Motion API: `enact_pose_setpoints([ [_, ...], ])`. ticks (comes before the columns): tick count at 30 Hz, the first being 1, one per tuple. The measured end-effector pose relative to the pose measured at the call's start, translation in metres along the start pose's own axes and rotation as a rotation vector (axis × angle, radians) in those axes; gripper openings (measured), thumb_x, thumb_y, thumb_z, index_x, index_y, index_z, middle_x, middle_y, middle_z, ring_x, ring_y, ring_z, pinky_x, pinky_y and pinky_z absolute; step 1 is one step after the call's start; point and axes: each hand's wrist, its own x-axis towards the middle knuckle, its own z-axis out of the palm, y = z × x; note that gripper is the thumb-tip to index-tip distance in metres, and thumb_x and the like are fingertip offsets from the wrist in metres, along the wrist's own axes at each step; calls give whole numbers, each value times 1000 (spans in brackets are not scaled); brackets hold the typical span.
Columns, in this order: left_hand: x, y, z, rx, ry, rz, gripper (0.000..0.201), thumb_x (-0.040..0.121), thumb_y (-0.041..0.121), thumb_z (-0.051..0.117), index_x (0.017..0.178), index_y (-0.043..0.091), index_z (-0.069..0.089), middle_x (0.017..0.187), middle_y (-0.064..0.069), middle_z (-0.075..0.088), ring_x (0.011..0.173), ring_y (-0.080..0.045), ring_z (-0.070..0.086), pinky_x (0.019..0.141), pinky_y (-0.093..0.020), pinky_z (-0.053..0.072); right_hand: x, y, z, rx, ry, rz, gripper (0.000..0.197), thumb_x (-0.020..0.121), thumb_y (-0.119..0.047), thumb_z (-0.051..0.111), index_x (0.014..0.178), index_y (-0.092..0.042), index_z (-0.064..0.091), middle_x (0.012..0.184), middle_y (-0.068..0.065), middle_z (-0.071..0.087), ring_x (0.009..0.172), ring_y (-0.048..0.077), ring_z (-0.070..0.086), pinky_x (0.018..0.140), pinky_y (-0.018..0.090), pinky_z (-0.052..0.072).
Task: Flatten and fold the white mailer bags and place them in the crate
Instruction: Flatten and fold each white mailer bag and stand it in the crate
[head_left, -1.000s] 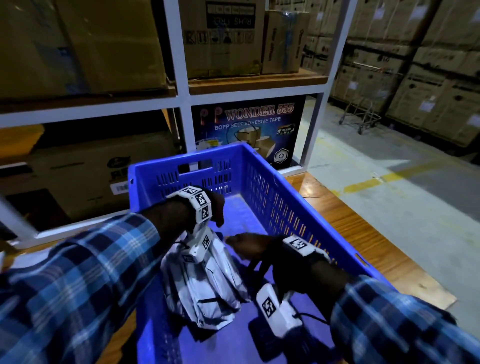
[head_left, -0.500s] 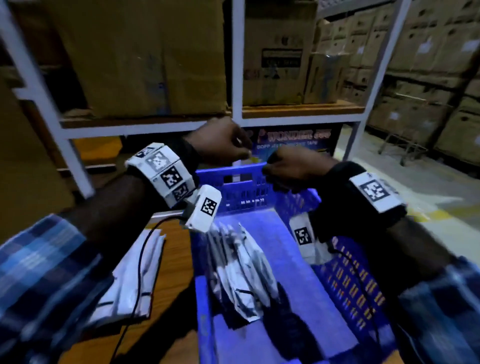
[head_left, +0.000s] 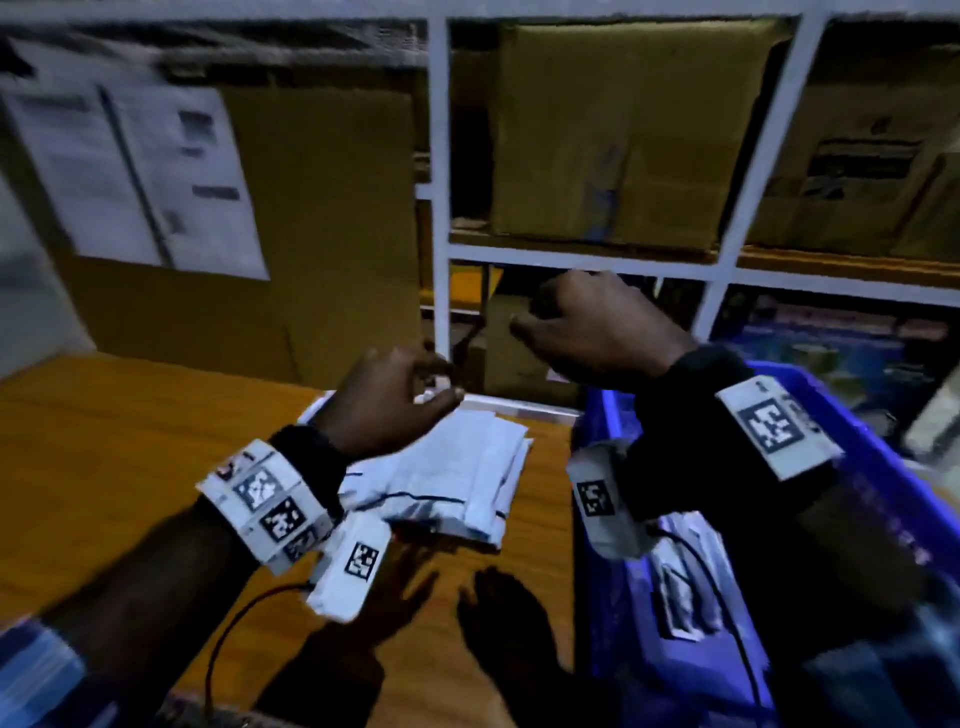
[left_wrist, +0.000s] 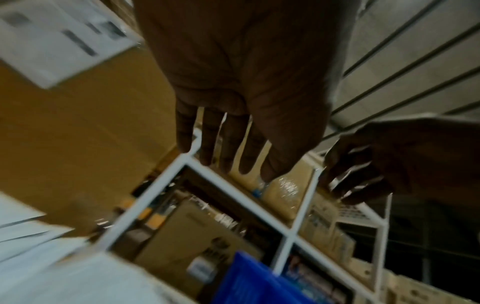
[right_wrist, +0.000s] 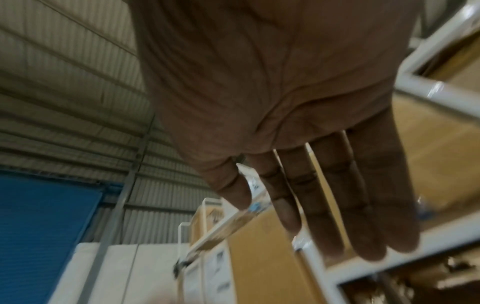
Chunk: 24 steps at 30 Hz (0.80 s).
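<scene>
While the blue crate (head_left: 878, 467) sits at the right of the wooden table (head_left: 130, 441) with folded bags already inside, the white mailer bags (head_left: 457, 467) wait stacked beside it, so the left hand (head_left: 389, 405) and right hand (head_left: 597, 332), both empty with loosely relaxed fingers, should lift only the top bag.

No legible words or numbers anywhere; printed sheets (head_left: 140, 176) on big carton blurred beyond reading; carton label (head_left: 857, 166) on shelf unreadable; wrist tags (head_left: 769, 423) carry only black-and-white square marker patterns.
</scene>
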Motion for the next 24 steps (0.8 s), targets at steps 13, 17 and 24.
enact_pose_setpoints([
  [13,-195,-235,70,236,-354,-360,97,76,81,-2,154,22,-1,158,0,-14,145,-17,-16,118,-45,-4,32,-99,170,37,-175,175,41,95,-44,51,89,-6,66,81,12,65,81,30,61,67,35,46],
  [17,-215,-274,79,283,-483,-430,103,81,81,-6,153,13,22,160,-7,13,147,-23,13,115,-44,-2,44,-118,213,45,-238,279,39,95,-45,51,96,-8,64,88,11,66,86,30,61,78,38,51],
  [24,-210,-283,78,272,-500,-331,84,93,67,16,134,6,56,141,-14,51,129,-30,50,111,-45,7,77,-139,281,59,-295,396,38,94,-45,51,110,-11,56,110,16,60,108,35,54,79,35,39],
])
